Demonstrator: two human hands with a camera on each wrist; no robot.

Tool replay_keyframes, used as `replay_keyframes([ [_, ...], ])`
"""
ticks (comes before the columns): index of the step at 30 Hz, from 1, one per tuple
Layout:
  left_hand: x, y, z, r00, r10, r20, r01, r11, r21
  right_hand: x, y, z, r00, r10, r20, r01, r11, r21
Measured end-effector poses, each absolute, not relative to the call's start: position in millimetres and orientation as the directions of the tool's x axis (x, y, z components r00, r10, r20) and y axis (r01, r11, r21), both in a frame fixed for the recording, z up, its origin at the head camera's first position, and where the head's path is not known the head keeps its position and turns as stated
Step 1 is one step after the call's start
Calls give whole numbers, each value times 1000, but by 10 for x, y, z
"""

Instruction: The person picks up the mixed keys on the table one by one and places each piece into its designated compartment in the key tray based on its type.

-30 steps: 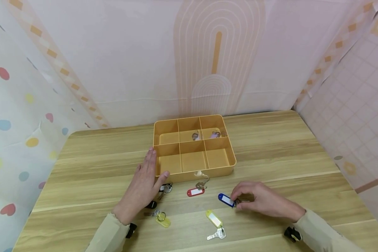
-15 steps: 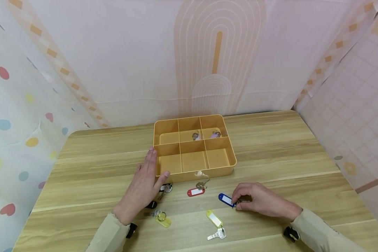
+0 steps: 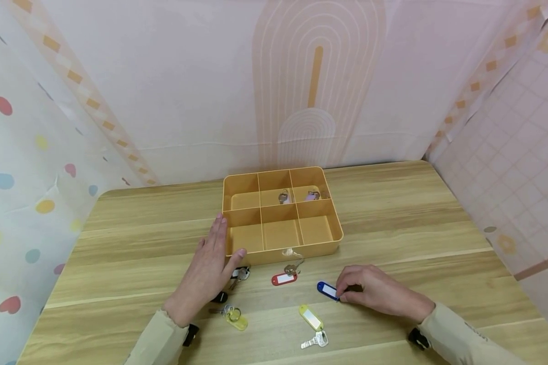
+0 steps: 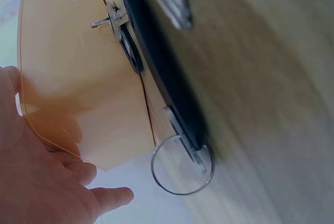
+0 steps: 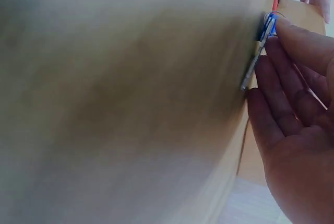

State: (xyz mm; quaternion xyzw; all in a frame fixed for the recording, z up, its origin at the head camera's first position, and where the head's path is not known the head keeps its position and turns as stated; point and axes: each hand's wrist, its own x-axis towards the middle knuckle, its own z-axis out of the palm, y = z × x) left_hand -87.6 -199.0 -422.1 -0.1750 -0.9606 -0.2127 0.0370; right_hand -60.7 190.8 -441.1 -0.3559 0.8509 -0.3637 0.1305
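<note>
My left hand (image 3: 205, 276) lies with straight fingers against the front left corner of a yellow six-compartment tray (image 3: 315, 250). The right hand (image 3: 374, 286) pinches the ring end of a key with a blue tag (image 3: 328, 289) on the table. The blue tag points left; in the right wrist view the key (image 5: 253, 66) hangs close to the fingers. Two keys with pinkish tags sit in the tray, one in the back middle compartment (image 3: 283, 196), one in the back right (image 3: 312, 195).
Before the tray lie a red-tagged key (image 3: 280, 279) and a yellow-tagged key (image 3: 311, 318). Near my left wrist are another yellow-tagged key (image 3: 238, 321), a black-tagged key (image 3: 243, 274) and a black tag (image 4: 162, 62) with a ring. Patterned cloth hangs behind the table.
The right fingers have closed further around the key at the blue tag, and the hand has shifted slightly left. My left hand and the tray stay put.
</note>
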Motion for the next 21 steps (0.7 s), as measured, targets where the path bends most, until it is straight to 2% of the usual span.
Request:
replay_keyframes([
  [21, -883, -1981, -4230, -938, 316, 140, 346, 845, 407, -588, 1899, -4184, -782, -596, 184, -518, 456, -723],
])
